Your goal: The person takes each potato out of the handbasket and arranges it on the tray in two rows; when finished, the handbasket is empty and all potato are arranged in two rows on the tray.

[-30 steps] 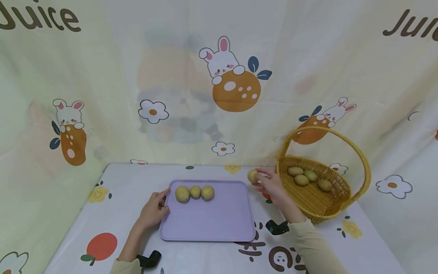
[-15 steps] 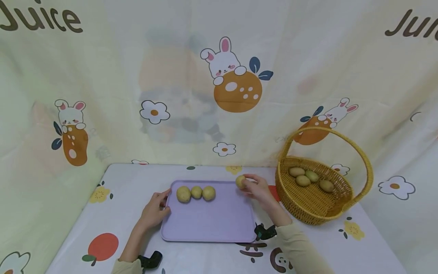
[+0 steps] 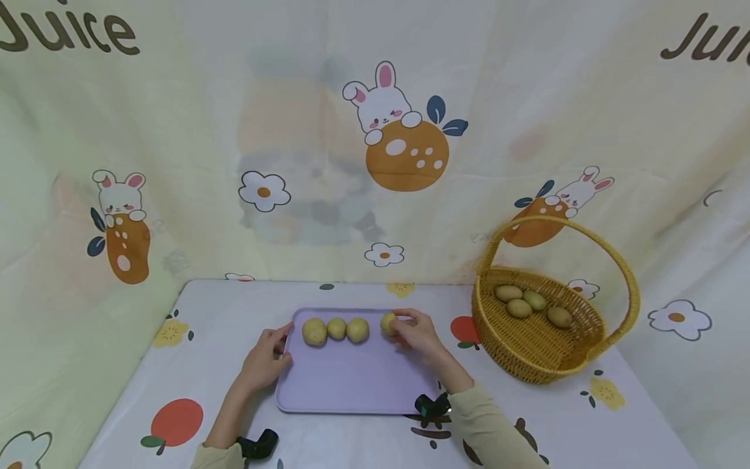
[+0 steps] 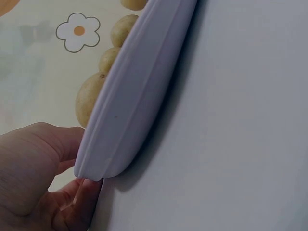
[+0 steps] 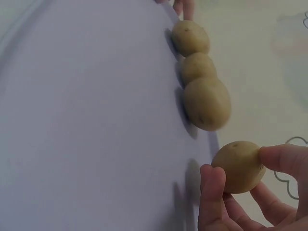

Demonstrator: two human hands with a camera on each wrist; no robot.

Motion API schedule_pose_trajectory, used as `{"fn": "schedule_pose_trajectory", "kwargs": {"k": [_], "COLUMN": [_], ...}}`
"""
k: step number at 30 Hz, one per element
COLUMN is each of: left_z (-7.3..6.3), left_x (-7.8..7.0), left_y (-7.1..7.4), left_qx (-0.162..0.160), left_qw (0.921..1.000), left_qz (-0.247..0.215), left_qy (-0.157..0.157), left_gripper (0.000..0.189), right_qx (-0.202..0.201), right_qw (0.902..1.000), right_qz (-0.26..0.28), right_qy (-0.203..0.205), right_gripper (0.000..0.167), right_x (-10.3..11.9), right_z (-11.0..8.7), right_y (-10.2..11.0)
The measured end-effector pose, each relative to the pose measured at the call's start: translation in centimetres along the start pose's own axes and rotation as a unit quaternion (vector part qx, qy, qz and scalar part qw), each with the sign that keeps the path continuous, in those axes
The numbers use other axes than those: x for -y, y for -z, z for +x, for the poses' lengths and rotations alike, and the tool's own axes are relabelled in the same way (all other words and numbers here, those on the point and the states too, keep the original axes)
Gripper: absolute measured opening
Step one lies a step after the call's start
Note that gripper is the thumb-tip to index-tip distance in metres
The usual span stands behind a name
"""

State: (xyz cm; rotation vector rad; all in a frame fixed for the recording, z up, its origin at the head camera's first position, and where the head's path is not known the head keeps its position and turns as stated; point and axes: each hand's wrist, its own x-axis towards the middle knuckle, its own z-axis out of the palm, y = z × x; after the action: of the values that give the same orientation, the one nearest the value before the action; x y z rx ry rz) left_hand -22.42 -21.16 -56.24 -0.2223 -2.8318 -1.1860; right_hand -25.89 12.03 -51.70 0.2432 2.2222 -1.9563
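Note:
On the lavender tray [image 3: 357, 384], a large potato [image 3: 314, 332], a small potato [image 3: 336, 329] and a medium potato [image 3: 358, 330] sit in a row along the far side. Thumb and fingers of my right hand [image 3: 418, 333] pinch another potato [image 5: 239, 167]. It is over the tray's far right part, a small gap to the right of the row, its shadow on the tray. My left hand [image 3: 262, 365] holds the tray's left edge. In the left wrist view, fingers of the left hand [image 4: 38, 168] lie against the tray rim [image 4: 120, 110].
A yellow wicker basket [image 3: 498, 348] with a tall handle stands right of the tray, with several potatoes [image 3: 519, 308] inside. A printed cloth [image 3: 228, 384] covers the table, and a printed curtain [image 3: 316, 130] hangs behind it.
My right hand has carried the potato leftward from beside the basket to over the tray, closer to the row. The left hand has stayed at the tray's left edge.

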Motion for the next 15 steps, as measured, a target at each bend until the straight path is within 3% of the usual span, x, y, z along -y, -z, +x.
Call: {"fn": "schedule_pose_trajectory", "kwargs": {"k": [15], "left_z": [0.2], "left_x": [-0.1], "left_y": [0.1], "left_qx": [-0.002], "left_qw": [1.0], "left_qz": [-0.003], "left_qy": [-0.005], "left_gripper": [0.067], "right_qx": [0.016], "right_qw": [0.9996], "right_qz": [0.004], "right_qy": [0.023], "right_gripper": [0.04], "right_x": [-0.8], "right_z": [-0.2], "right_y": [-2.2]}}
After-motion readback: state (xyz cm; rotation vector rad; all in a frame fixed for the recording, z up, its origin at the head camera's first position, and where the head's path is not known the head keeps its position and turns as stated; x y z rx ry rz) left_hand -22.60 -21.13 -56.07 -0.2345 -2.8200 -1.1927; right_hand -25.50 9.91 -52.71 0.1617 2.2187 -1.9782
